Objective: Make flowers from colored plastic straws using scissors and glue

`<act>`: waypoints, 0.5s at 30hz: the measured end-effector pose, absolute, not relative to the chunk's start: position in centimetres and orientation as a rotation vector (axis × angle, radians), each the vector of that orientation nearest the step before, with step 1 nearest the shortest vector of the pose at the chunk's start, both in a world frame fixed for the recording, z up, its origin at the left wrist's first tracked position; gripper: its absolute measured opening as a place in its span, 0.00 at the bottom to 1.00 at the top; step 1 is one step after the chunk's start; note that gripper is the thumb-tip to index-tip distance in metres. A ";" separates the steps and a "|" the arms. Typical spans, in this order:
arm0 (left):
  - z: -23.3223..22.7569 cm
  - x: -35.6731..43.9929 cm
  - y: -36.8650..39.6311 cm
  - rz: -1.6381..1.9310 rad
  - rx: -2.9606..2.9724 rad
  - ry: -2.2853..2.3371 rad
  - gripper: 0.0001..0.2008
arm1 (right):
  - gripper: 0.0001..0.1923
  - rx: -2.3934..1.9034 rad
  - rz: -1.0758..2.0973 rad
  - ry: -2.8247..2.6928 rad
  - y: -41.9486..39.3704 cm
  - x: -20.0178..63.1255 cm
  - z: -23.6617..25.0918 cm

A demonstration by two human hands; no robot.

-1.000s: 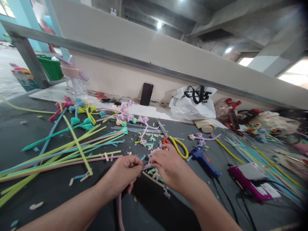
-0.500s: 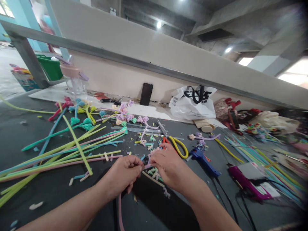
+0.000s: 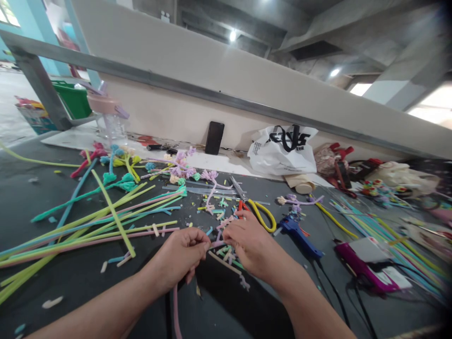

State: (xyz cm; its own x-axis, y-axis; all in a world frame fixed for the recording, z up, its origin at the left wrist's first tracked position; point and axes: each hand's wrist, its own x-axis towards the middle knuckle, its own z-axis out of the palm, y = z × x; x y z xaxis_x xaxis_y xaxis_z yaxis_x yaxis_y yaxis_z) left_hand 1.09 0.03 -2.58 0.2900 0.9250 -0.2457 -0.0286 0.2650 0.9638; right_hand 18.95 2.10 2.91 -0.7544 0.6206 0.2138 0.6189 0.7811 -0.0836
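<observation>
My left hand (image 3: 180, 256) is closed around a pink pipe cleaner (image 3: 175, 310) whose stem hangs down below my fist. My right hand (image 3: 249, 245) pinches the same pipe cleaner's upper end right beside the left fingertips. Both hands hover over a scatter of short coloured offcuts (image 3: 226, 254) on the dark tabletop (image 3: 70, 278). Just beyond my right hand lie yellow-and-red handled pliers (image 3: 259, 214).
Long coloured pipe cleaners (image 3: 99, 221) fan out to the left. Finished fuzzy flowers (image 3: 176, 169) lie further back. A blue glue gun (image 3: 298, 230), a magenta tool (image 3: 360, 266), a white plastic bag (image 3: 282, 150), a black phone (image 3: 214, 138) and a clear bottle (image 3: 108, 117) stand around.
My right hand has shifted slightly right and down while working the pipe cleaner's end. The left hand has stayed in place.
</observation>
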 end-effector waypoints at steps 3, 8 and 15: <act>-2.7 1.0 0.0 0.851 1.100 1.046 0.06 | 0.13 -0.978 0.028 -2.743 2.2 19.0 2.8; -3.0 0.8 -0.1 0.850 1.114 1.030 0.06 | 0.12 -0.952 0.035 -2.741 2.3 19.0 2.6; -3.0 0.9 0.1 0.841 1.123 1.014 0.06 | 0.11 -0.968 0.044 -2.742 2.3 19.1 2.3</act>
State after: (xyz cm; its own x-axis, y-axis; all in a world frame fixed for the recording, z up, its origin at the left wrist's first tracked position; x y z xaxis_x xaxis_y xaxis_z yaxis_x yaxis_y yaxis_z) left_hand 0.86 0.07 -2.99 0.3284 0.9203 -0.2127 -0.0391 0.2383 0.9704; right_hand 19.06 2.30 2.35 -0.7543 0.6229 0.2077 0.6159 0.7808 -0.1050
